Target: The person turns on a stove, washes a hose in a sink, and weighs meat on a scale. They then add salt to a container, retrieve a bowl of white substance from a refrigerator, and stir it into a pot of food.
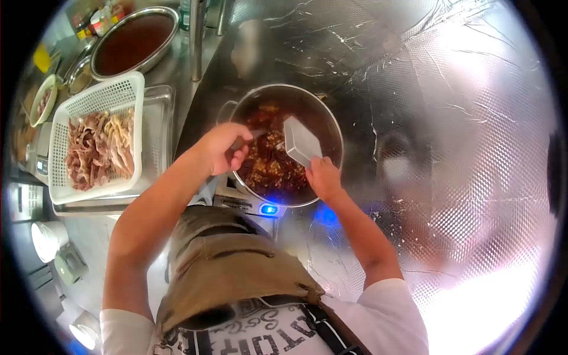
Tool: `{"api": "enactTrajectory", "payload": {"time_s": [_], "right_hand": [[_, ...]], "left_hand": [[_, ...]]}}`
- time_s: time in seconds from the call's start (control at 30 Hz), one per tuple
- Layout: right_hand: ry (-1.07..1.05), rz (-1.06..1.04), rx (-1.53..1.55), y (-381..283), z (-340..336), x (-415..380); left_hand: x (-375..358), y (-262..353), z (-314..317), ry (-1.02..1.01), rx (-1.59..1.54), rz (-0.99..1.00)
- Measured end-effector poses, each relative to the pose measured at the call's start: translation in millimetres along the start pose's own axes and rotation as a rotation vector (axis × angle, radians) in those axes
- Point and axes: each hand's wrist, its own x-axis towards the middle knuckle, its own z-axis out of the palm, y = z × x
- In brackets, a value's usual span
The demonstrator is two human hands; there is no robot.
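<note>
A large steel pot (333,115) stands in front of me, with dark red sauce and pale chopped bits (269,171) inside. My right hand (324,177) grips a translucent plastic container (303,141) by its near edge and holds it tilted over the pot. On the left, my left hand (228,148) is closed around the handle of a thin grey utensil (258,134). The utensil points toward the container; its working end is too small and blurred to make out. Both hands are above the pot's contents.
A white plastic basket (137,127) of meat pieces sits on a metal tray (160,109) at left. Behind it is a steel basin (173,36) of reddish liquid. A cooker with a blue-lit knob (269,209) is under the pot. Foil-like sheeting (438,118) covers the right side.
</note>
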Motion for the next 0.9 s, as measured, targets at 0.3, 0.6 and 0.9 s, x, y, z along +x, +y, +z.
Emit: {"api": "enactTrajectory", "payload": {"time_s": [0.3,0.6,0.9], "right_hand": [[0.136,-0.118,-0.079,11.0,8.5,0.3],[0.171,-0.056,-0.092,43.6,25.2,21.1],[-0.008,-0.189,-0.128,32.3,60.8,36.0]], "left_hand": [[-0.1,3.1,20.4,0.041,0.15,-0.026],[7.1,28.6,66.6,0.07,0.37,0.011],[14.4,29.2,83.9,0.066,0.409,0.041]]}}
